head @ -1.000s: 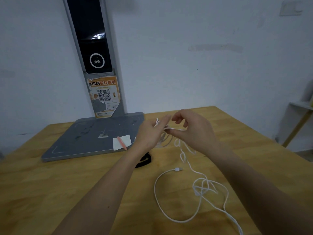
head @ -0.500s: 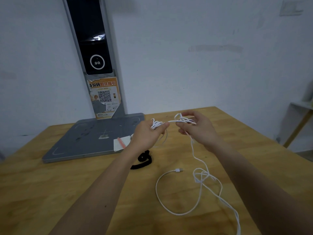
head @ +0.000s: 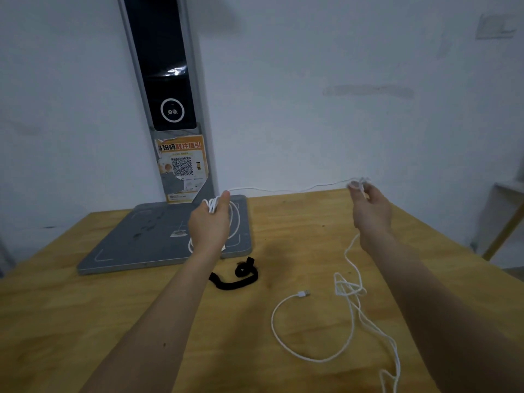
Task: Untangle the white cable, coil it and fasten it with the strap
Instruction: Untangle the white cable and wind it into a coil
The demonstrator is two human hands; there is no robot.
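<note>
Coiling only partly done, by my judgement: few loops of white USB cable point(head: 286, 190) gathered in left hand point(head: 209, 226), fingers curled around them. Right hand point(head: 370, 211) pinches small tangled bunch at fingertips; cable runs taut between hands. Below right hand, rest of cable hangs to wooden table point(head: 85, 321), knot and USB plug point(head: 302, 293) lying there. Left to do: untangle knot, finish coil, fasten. Black strap point(head: 236, 276) untouched, just below left hand.
</note>
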